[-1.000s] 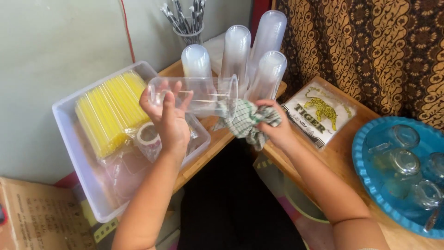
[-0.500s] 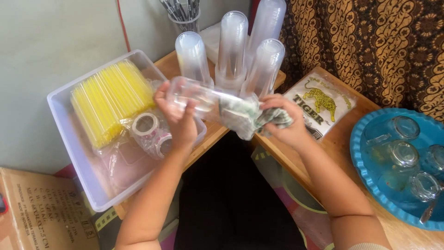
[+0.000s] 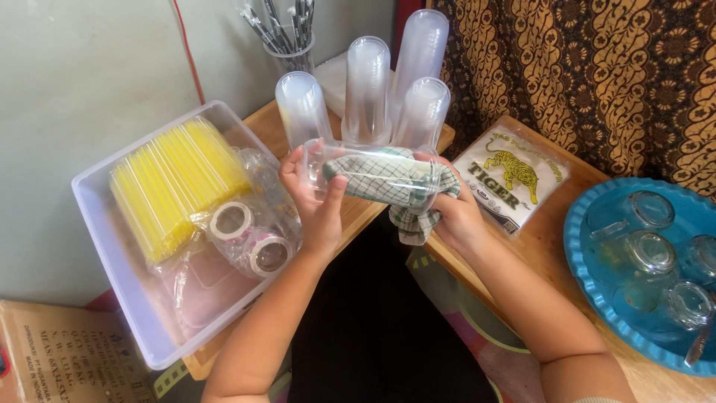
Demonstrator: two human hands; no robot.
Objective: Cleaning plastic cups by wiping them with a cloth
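My left hand [image 3: 317, 201] grips the closed end of a clear glass [image 3: 373, 173] held sideways in front of me. A green-and-white checked cloth [image 3: 388, 183] is stuffed deep inside the glass, and its tail hangs out below the rim. My right hand [image 3: 455, 216] holds the cloth at the glass's open end, fingers partly hidden by the fabric. Both hands hover above the gap between two wooden surfaces.
A clear plastic bin [image 3: 104, 246] at left holds yellow straws [image 3: 175, 183] and tape rolls [image 3: 250, 239]. Upside-down stacks of plastic cups [image 3: 365, 93] stand behind the hands. A printed packet [image 3: 511, 179] lies at right, beside a blue tray [image 3: 589, 261] bearing upturned glasses [image 3: 649, 254]. A cardboard box [image 3: 67, 358] sits lower left.
The cloth has gone from the glass's mouth to deep inside it. My right hand has pushed in toward the rim, and the glass has shifted right.
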